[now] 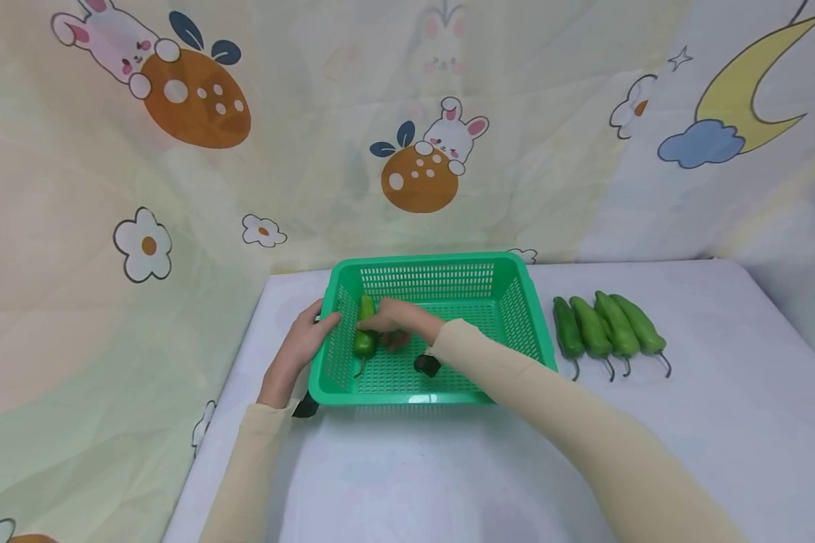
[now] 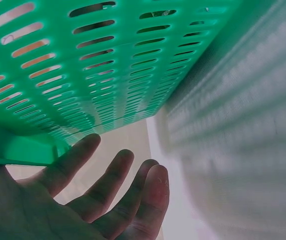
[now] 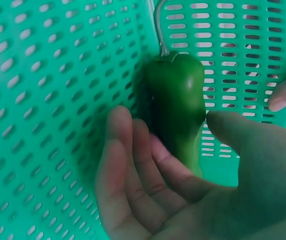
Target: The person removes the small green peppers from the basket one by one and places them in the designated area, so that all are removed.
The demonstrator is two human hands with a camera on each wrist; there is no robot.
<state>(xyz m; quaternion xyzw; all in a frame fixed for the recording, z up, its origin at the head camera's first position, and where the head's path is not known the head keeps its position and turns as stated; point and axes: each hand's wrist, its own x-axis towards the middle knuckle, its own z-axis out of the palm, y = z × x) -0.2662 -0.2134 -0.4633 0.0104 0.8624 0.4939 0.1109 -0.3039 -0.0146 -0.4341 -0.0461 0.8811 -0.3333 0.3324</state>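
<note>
A green perforated plastic basket (image 1: 421,398) stands on the white table. My left hand (image 1: 302,341) holds its left rim, the thumb over the edge and the fingers along the outer wall (image 2: 102,75). Inside, by the left wall, lies a long green pepper (image 1: 364,345), its stem toward me. My right hand (image 1: 401,317) reaches in over the basket and grips this pepper between thumb and index finger. In the right wrist view the pepper (image 3: 180,85) is dark green at its stem end and lighter lower down, and the other fingers curl beside it.
Several more green peppers (image 1: 607,328) lie side by side on the table to the right of the basket, stems toward me. A printed cloth (image 1: 319,173) with rabbits and flowers hangs behind and to the left of the table (image 1: 394,475).
</note>
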